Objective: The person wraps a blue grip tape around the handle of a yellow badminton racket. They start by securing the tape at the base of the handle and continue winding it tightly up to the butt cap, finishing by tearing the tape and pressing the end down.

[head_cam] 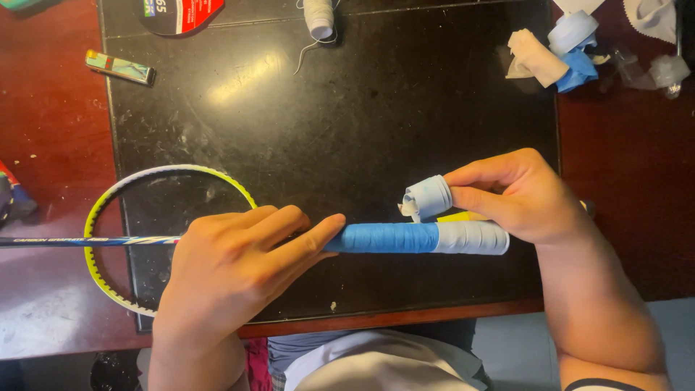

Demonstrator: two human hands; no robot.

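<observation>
A racket lies across the black table top, its dark blue shaft [79, 241] running left. The handle [391, 237] is wrapped blue on its left part and pale white-blue [470, 237] on its right part. My left hand [232, 271] grips the handle's left end where it meets the shaft, index finger stretched along the blue wrap. My right hand [517, 195] pinches a small roll of pale grip tape [427, 198] just above the handle, where blue and pale wrap meet. A second racket's yellow-green frame [101, 210] lies under the shaft.
A spool of white string [318, 18] stands at the table's far edge. A lighter [119, 67] lies at the far left. Crumpled blue and white tape scraps [561, 51] pile at the far right. A round red and black package [181, 13] sits at the top.
</observation>
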